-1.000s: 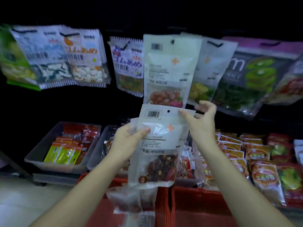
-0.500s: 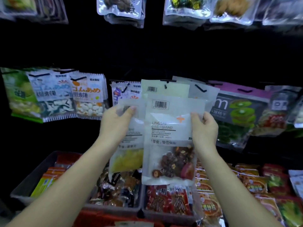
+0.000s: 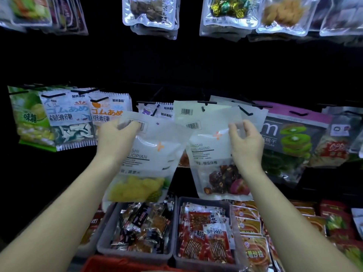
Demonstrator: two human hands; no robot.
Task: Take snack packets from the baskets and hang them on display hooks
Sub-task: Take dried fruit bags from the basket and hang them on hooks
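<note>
My left hand [image 3: 115, 138] grips the top corner of a white packet of yellow dried fruit [image 3: 145, 163], held up left of centre. My right hand [image 3: 245, 142] pinches the upper right edge of a white packet of dark red dried fruit [image 3: 214, 160]. The top of that packet is raised against a black display hook [image 3: 204, 106], where a similar white packet [image 3: 188, 111] hangs behind it. Whether its hole is on the hook is hidden. The two held packets are apart, side by side.
A row of hung packets runs left and right of the hook, with a green kiwi packet [image 3: 292, 138] at right and candy packets [image 3: 108, 112] at left. More packets hang above [image 3: 151, 12]. Grey bins [image 3: 137, 256] of snacks and a red basket [image 3: 110, 265] stand below.
The view tilted upward. The two packets, earlier overlapped, have separated: my left hand moved the yellow one left, my right hand carried the dark one up toward the hook.
</note>
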